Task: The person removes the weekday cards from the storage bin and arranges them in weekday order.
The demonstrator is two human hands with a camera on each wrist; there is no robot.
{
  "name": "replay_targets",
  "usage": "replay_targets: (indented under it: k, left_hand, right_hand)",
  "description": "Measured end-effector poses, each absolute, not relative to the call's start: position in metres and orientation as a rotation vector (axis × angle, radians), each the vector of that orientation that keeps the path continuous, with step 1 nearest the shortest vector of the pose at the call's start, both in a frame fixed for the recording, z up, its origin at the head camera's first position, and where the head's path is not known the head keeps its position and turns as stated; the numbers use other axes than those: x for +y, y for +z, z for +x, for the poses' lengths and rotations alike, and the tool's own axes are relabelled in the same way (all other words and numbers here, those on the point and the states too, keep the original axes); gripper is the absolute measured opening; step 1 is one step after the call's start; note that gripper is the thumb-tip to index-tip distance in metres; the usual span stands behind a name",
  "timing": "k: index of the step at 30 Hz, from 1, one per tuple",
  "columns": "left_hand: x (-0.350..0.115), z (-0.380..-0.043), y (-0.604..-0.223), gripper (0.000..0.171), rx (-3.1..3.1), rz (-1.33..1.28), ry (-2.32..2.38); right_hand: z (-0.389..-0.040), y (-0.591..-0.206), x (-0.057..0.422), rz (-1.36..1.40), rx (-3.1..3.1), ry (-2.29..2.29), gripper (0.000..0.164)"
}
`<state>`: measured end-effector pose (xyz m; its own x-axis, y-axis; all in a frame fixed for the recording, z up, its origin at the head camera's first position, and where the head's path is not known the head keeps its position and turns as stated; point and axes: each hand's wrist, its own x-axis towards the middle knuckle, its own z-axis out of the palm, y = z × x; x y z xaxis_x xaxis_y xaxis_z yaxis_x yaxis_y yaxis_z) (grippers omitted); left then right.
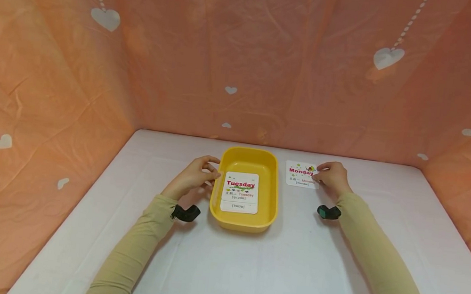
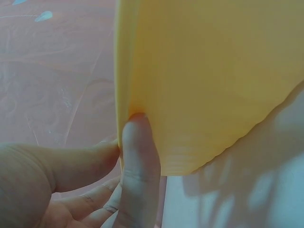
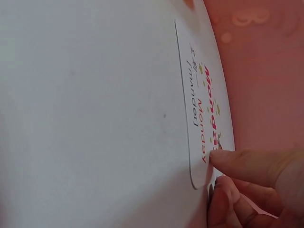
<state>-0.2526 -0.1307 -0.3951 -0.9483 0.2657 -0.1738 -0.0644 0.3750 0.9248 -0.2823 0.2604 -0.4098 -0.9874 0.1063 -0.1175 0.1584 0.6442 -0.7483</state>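
A yellow plastic tray [image 1: 244, 226] stands on the white table, with a "Tuesday" flashcard [image 1: 241, 185] inside it. Below that card's edge shows a strip of another card [image 1: 238, 207], the rest covered. My left hand [image 1: 197, 175] pinches the tray's left rim; in the left wrist view the thumb and forefinger [image 2: 140, 152] meet at the yellow wall. To the right of the tray lies a white "Monday" flashcard [image 1: 298, 174]. My right hand [image 1: 333, 177] pinches its right end, thumb [image 3: 237, 164] on the printed face and the other fingers curled by the edge.
An orange cloth [image 1: 264, 74] with white hearts hangs behind the table and along both sides. White cloth [image 1: 248, 276] covers the table. A black wrist strap piece [image 1: 186, 213] sits at the left cuff, another black piece [image 1: 329, 212] at the right cuff.
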Motion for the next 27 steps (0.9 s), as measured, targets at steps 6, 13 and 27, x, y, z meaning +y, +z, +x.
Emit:
replay_targets:
  k: [6,13,27]
  left_hand:
    - [-0.13,-0.253,-0.395,0.047,2.346,0.163,1.588]
    - [-0.13,-0.255,-0.397,0.047,2.351,0.171,1.587]
    - [-0.132,-0.253,-0.394,0.049,2.352,0.2,1.585]
  right_hand:
    - [-0.279,-0.406,0.259,0.235,2.756,-1.328,0.037]
    - [-0.28,-0.401,0.261,0.183,2.766,-1.367,0.037]
    - [-0.268,-0.368,0.238,0.002,2.581,-1.665,0.041]
